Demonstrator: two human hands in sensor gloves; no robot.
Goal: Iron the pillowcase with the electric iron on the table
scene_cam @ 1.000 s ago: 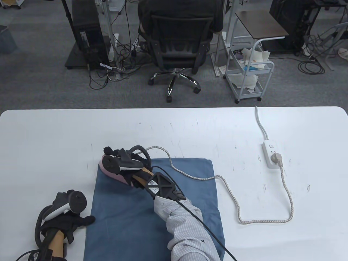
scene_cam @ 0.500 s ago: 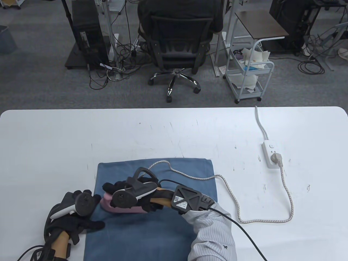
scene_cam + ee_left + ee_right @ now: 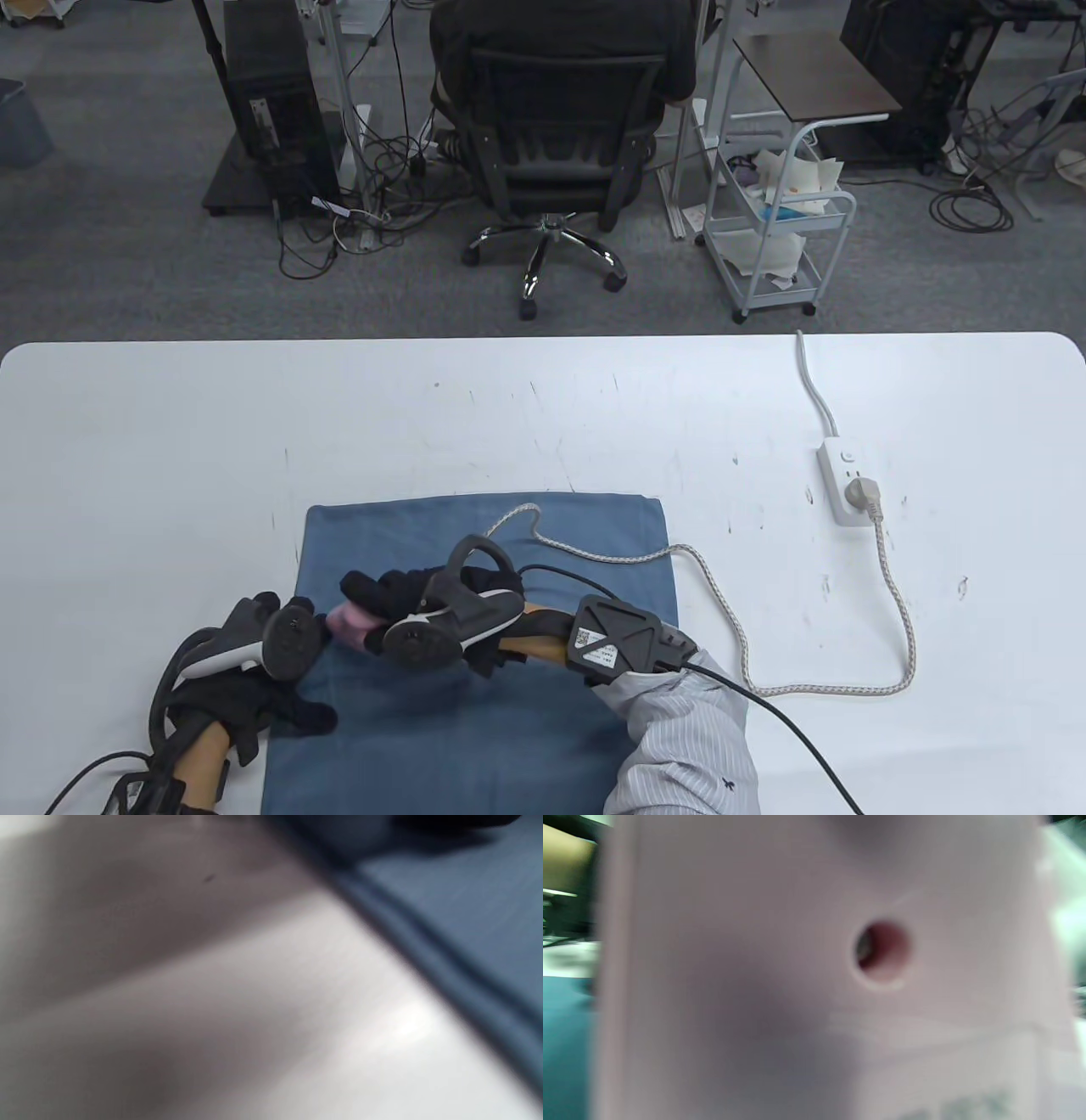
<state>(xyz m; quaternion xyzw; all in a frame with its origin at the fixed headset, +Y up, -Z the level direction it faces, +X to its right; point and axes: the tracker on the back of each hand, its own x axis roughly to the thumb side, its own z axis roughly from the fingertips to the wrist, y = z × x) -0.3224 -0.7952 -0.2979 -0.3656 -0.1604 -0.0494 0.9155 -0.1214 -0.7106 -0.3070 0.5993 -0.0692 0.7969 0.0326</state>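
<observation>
1. One blue pillowcase (image 3: 484,645), flat on the white table (image 3: 543,407), near edge, centre-left.
2. One pink iron (image 3: 352,622), on the pillowcase's 9 o'clock side; one braided cord (image 3: 738,645) runs to one power strip (image 3: 844,480) at 3 o'clock.
3. One right hand (image 3: 441,607), fingers wrapped around the iron.
4. One left hand (image 3: 254,688), resting on the pillowcase's left edge; finger spread cannot be told.

one pillowcase (image 3: 501,679), one iron (image 3: 349,622), one power strip (image 3: 840,480), two hands
</observation>
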